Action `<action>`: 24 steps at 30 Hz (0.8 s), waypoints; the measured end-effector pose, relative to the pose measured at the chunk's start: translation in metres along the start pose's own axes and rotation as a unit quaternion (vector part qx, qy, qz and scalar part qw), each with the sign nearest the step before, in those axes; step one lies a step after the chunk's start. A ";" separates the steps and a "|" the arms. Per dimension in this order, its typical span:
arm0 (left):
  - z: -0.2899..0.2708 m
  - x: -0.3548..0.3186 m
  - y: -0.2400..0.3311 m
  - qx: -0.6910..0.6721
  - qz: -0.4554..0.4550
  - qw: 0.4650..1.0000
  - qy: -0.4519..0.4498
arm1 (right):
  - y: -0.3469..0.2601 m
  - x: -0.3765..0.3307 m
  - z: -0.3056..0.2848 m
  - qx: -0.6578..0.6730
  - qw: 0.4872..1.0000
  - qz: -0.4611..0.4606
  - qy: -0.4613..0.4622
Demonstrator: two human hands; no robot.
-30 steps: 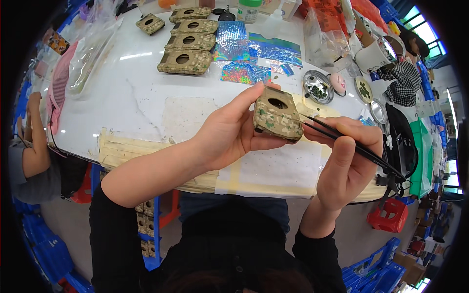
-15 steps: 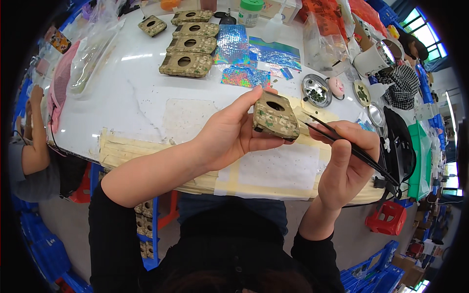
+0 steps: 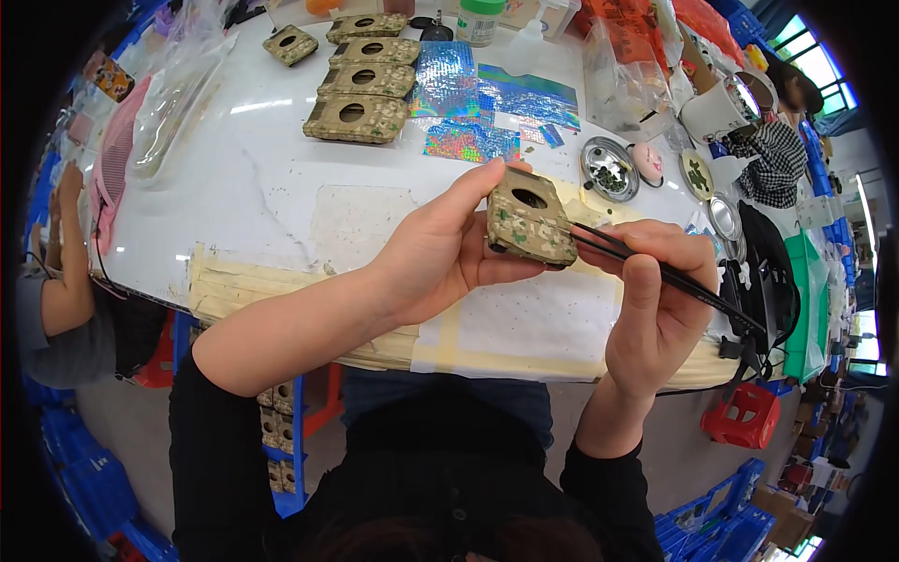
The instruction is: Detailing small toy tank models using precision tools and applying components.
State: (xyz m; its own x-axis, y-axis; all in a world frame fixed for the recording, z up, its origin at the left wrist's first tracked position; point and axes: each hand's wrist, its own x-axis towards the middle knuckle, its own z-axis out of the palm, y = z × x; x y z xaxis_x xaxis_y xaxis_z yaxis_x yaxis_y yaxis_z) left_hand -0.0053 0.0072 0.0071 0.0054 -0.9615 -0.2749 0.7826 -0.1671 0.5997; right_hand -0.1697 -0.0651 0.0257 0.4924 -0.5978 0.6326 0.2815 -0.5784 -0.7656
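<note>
My left hand point(image 3: 440, 245) is closed around a camouflage-patterned toy tank hull point(image 3: 538, 227) with an oval hole in its top, held tilted above the table. Black tweezers point(image 3: 679, 278) are pinched in my right hand point(image 3: 663, 309); their tips meet the hull's right side. Whether the tips hold a small piece is too small to tell. Several matching camouflage hulls point(image 3: 354, 120) stand in a column at the far left of the middle, and a smaller camouflage part point(image 3: 290, 44) lies beside them. A round metal dish point(image 3: 610, 169) holds small dark green pieces.
Shiny holographic sheets point(image 3: 524, 98) lie behind my hands, near a green-lidded jar point(image 3: 479, 21). A white paper sheet point(image 3: 524, 328) is under my hands. Plastic bags point(image 3: 623, 89) and a white mug point(image 3: 719, 112) stand at the right. Another person's arm point(image 3: 70, 253) shows at the left.
My right hand has moved slightly left, bringing the tweezer tips from just off the hull to its side. The tips have come closer together. My left hand stays nearly still.
</note>
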 end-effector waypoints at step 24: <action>-0.003 0.001 -0.001 0.001 0.013 1.000 -0.010 | 0.000 -0.002 -0.001 -0.020 1.000 0.007 -0.001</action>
State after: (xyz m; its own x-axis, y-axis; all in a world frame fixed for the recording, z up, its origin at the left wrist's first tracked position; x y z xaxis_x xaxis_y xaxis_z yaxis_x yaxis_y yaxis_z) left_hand -0.0045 0.0071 0.0040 0.0130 -0.9699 -0.2430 0.7812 -0.1418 0.6079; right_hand -0.1714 -0.0649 0.0246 0.4975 -0.6052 0.6215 0.2408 -0.5919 -0.7692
